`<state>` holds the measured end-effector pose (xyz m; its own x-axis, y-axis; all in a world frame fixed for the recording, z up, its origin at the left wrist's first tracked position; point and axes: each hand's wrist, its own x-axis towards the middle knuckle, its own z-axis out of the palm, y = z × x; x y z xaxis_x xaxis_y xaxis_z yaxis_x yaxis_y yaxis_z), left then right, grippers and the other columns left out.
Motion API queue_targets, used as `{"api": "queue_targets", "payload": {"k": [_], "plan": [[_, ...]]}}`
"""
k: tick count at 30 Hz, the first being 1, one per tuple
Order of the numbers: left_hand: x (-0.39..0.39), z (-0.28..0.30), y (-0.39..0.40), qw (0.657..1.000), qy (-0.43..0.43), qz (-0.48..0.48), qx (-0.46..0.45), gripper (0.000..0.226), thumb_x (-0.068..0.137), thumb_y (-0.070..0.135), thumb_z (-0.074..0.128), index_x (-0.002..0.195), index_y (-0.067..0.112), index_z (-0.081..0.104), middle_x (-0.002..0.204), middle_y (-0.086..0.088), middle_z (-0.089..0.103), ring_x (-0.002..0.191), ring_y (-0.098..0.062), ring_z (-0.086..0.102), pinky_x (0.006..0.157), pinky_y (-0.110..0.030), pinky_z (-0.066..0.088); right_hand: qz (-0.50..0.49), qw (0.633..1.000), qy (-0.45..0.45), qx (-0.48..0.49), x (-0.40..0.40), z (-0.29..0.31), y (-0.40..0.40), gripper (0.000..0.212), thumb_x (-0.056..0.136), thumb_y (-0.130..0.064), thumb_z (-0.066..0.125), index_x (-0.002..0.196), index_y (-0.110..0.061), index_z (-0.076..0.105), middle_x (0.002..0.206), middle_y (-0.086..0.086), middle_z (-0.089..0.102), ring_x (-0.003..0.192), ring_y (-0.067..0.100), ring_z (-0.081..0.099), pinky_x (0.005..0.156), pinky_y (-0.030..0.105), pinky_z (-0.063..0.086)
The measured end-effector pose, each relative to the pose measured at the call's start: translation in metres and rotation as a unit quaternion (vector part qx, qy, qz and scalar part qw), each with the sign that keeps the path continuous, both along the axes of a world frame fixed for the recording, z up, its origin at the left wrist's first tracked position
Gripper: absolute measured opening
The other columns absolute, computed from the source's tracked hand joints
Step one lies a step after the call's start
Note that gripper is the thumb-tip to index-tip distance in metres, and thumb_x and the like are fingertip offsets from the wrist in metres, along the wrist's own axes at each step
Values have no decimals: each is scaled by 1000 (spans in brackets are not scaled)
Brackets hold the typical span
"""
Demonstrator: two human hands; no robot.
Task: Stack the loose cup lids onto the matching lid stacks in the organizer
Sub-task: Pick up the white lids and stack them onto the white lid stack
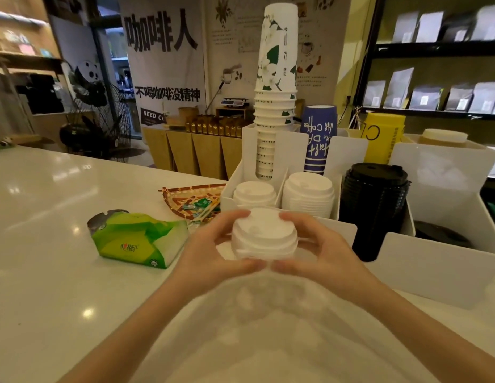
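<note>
A small stack of white cup lids [264, 233] is held between both my hands above the counter, just in front of the white organizer [423, 261]. My left hand [213, 244] grips its left side and my right hand [321, 244] its right side. Inside the organizer stand a short white lid stack [254, 193], a taller white lid stack [308, 193] and a tall black lid stack [374, 203]. More white lids [257, 305] lie blurred on the counter below my hands.
A tall stack of paper cups [274, 106] and blue cups [319, 134] rise from the organizer's back. A green tissue pack [138, 239] and a woven tray [194, 200] lie at left on the white counter [47, 217].
</note>
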<state>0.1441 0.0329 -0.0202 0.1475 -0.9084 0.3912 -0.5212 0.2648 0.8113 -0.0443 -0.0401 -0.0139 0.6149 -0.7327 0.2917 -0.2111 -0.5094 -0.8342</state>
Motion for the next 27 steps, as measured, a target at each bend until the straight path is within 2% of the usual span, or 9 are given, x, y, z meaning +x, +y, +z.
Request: {"api": "queue_targets", "payload": {"k": [4, 8, 11, 14, 17, 21, 23, 25, 27], "plan": [[12, 40, -24, 998, 23, 15, -49, 71, 54, 23, 82, 116, 36, 50, 113, 21, 56, 111, -3, 53, 92, -20, 46, 19, 1000, -18, 4, 17, 45, -24, 71, 52, -45, 73, 118, -36, 48, 122, -10, 57, 110, 7, 56, 91, 24, 48], [21, 61, -54, 994, 58, 32, -86, 70, 55, 16, 82, 117, 29, 52, 122, 4, 56, 116, -13, 51, 98, -32, 45, 3, 998, -58, -2, 37, 79, -59, 25, 87, -38, 49, 109, -30, 55, 105, -13, 61, 104, 9, 58, 89, 25, 47], [27, 61, -78, 992, 66, 60, -88, 72, 54, 18, 82, 119, 26, 52, 127, -2, 51, 117, -16, 51, 100, -34, 45, -53, 996, -15, -74, 52, 87, -86, 27, 91, -30, 45, 115, -22, 57, 108, -7, 61, 104, 12, 56, 90, 30, 45], [30, 52, -98, 993, 49, 86, -64, 70, 55, 25, 81, 119, 26, 52, 126, -2, 54, 114, -15, 52, 98, -40, 47, -69, 994, 29, -76, 63, 84, -106, 30, 91, -26, 46, 118, -17, 56, 115, 4, 61, 103, 17, 56, 80, 26, 45], [30, 44, -108, 989, -34, 142, -38, 64, 57, 34, 80, 115, 28, 54, 124, 0, 57, 108, -12, 51, 96, -41, 47, -56, 990, 97, -85, 68, 79, -117, 31, 93, -23, 41, 121, -15, 52, 120, 8, 57, 91, 13, 52, 66, 19, 41], [33, 45, -111, 976, -123, 181, -14, 63, 58, 45, 76, 116, 28, 57, 125, -2, 59, 113, -17, 49, 97, -41, 42, -52, 978, 150, -136, 75, 78, -123, 33, 95, -20, 34, 121, -11, 53, 125, 11, 56, 110, 22, 49, 87, 30, 37], [35, 46, -109, 970, -160, 184, 1, 64, 59, 47, 75, 116, 26, 57, 125, -2, 59, 116, -19, 47, 98, -42, 41, -44, 967, 194, -159, 77, 75, -123, 33, 96, -21, 31, 119, -11, 53, 123, 12, 57, 111, 25, 50, 94, 35, 38], [36, 46, -108, 966, -186, 180, 12, 64, 58, 48, 74, 115, 25, 58, 124, -3, 60, 116, -18, 47, 99, -45, 41, -49, 953, 232, -186, 78, 70, -123, 34, 96, -24, 29, 118, -13, 52, 121, 11, 58, 108, 26, 51, 96, 43, 41], [36, 45, -108, 962, -206, 178, 20, 63, 58, 49, 74, 114, 23, 60, 123, -2, 61, 116, -18, 47, 99, -45, 41, -63, 938, 259, -220, 78, 67, -124, 35, 96, -27, 28, 120, -16, 51, 121, 10, 59, 108, 26, 51, 95, 46, 41]]}}
